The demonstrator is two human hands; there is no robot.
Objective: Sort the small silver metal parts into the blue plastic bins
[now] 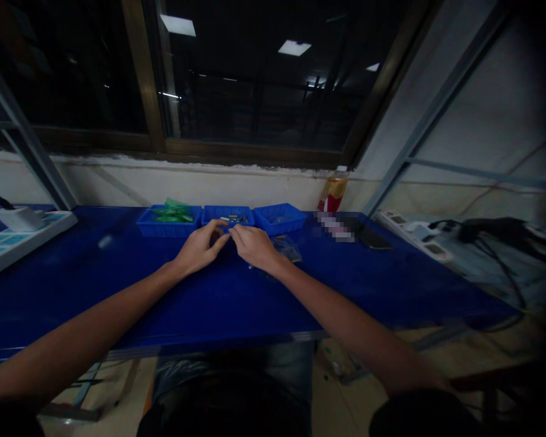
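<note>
Over the middle of the blue table, just in front of the centre blue bin [208,213], my two hands meet fingertip to fingertip. My left hand [201,247] is curved in a C, with a gap between thumb and index finger. Pinched together, the fingers of my right hand [255,245] point at that gap; whatever they hold is too small or hidden to name. Small metal-looking parts [235,218] lie in the centre bin behind the hands. Beside my right wrist is a clear plastic bag [291,251] with small contents, partly covered by the hand.
A left bin [164,228] holds green plastic pieces [173,212]; a right bin [279,226] has a few small items. Further right stand a red-and-gold can or bottle [333,193] and a dark phone-like slab [373,237]. Power strips [25,240] with cables flank the table [177,309].
</note>
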